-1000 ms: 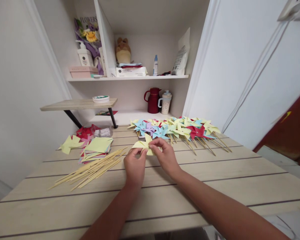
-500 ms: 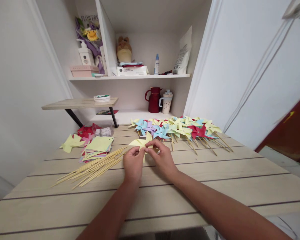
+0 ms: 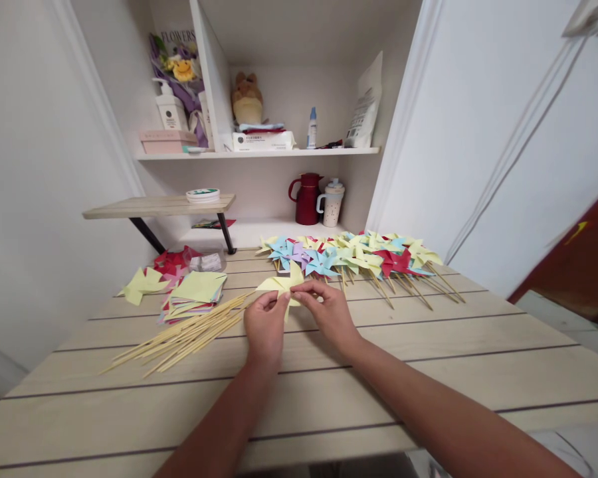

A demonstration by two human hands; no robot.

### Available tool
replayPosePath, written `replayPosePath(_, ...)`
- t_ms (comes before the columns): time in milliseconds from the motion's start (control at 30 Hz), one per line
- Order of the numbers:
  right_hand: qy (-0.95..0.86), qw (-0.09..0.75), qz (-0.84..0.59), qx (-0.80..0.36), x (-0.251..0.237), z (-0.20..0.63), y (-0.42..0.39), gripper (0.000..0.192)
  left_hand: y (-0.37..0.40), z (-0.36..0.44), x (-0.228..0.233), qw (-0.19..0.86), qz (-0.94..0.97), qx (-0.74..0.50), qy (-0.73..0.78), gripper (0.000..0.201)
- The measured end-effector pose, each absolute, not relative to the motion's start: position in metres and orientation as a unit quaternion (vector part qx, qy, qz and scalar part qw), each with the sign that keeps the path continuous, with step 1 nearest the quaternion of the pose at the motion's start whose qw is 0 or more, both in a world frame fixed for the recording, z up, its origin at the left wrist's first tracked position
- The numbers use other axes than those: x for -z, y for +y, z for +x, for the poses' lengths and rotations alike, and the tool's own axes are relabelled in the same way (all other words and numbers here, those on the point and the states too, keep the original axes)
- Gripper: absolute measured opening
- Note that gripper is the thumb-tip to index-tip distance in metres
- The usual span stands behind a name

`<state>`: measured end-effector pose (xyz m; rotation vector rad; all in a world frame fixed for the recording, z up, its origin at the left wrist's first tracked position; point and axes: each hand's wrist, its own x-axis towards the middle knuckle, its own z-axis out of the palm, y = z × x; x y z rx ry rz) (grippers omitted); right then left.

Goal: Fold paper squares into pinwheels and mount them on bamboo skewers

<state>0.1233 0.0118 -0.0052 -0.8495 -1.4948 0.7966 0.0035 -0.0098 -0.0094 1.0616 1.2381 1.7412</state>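
Between my hands, just above the table, is a pale yellow paper pinwheel (image 3: 280, 284) with folded blades. My left hand (image 3: 266, 325) pinches it from the near left side. Thumb and fingertips of my right hand (image 3: 327, 313) close on its centre and right side. My fingers hide the middle of the pinwheel, so I cannot see what sits there. A loose bundle of thin wooden sticks (image 3: 192, 335) lies left of my left hand. Behind the sticks rests a stack of coloured paper squares (image 3: 198, 289).
Many-coloured pinwheels on sticks (image 3: 359, 261) cover the table's back right. At the left lie a loose yellow pinwheel (image 3: 143, 284), red folded paper (image 3: 177, 262) and a clear box (image 3: 208, 261). A small raised shelf (image 3: 159, 207) stands behind. A red jug (image 3: 308, 199) and a cup (image 3: 333, 203) stand farther back.
My right hand has shifted very slightly at the pinwheel's centre, and the pinwheel has tilted a little. The left hand has hardly moved.
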Motion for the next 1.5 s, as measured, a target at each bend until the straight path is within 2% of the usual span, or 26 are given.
replayPosePath(167,-0.634,0.587,-0.366,-0.345,0.006,0.123,0.011,0.012,-0.009,0.002,0.01,0.358,0.42,-0.678,0.485,0.024)
replayPosePath(500,-0.613,0.605,-0.345,-0.373,0.003,0.125,0.014,0.011,-0.011,0.002,0.008,0.27,0.476,-0.663,0.511,0.017)
replayPosePath(667,-0.58,0.637,-0.312,-0.402,0.006,0.124,0.015,0.028,-0.01,0.0,0.008,0.233,0.484,-0.664,0.52,0.015)
replayPosePath(800,-0.552,0.627,-0.286,-0.469,0.006,0.123,0.016,0.06,-0.012,0.0,0.005,0.195,0.506,-0.67,0.508,0.011)
replayPosePath(867,-0.541,0.623,-0.28,-0.491,0.005,0.123,0.017,0.068,-0.013,0.0,0.002,0.167,0.518,-0.673,0.5,0.01)
replayPosePath(900,-0.541,0.616,-0.28,-0.499,0.004,0.123,0.017,0.063,-0.013,0.0,0.001,0.152,0.525,-0.674,0.496,0.01)
replayPosePath(1000,-0.559,0.589,-0.29,-0.506,0.003,0.125,0.018,0.031,-0.014,-0.001,-0.001,0.12,0.544,-0.677,0.482,0.01)
replayPosePath(1067,-0.57,0.583,-0.298,-0.496,0.003,0.126,0.018,0.02,-0.015,-0.002,-0.001,0.108,0.554,-0.676,0.473,0.01)
replayPosePath(1500,-0.608,0.576,-0.329,-0.436,0.003,0.13,0.018,0.016,-0.011,-0.006,0.006,0.084,0.583,-0.663,0.461,0.011)
